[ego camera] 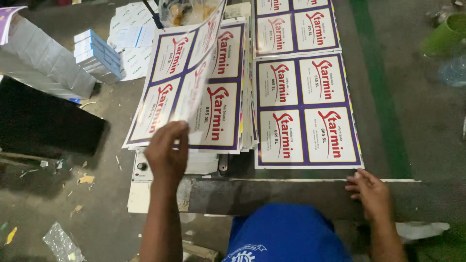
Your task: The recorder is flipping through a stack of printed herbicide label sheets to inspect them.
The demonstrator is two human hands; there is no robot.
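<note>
My left hand (167, 150) pinches the near edge of a glossy printed label sheet (201, 73) and lifts it, curled upward, off a thick stack of like sheets (228, 140). Each sheet bears white rectangular labels with red lettering inside purple borders. To the right lies another flat label sheet (307, 111), with one more sheet (295, 26) beyond it. My right hand (371, 191) rests fingers-down on the grey metal bar (272, 194) at the near edge, holding nothing.
A stack of blue-and-white small boxes (97, 54) and grey wrapping (41, 58) sit at the left, beside a black panel (46, 121). A clear bag (187, 10) lies at the top. A green container (446, 31) stands far right. Scraps litter the floor (73, 194).
</note>
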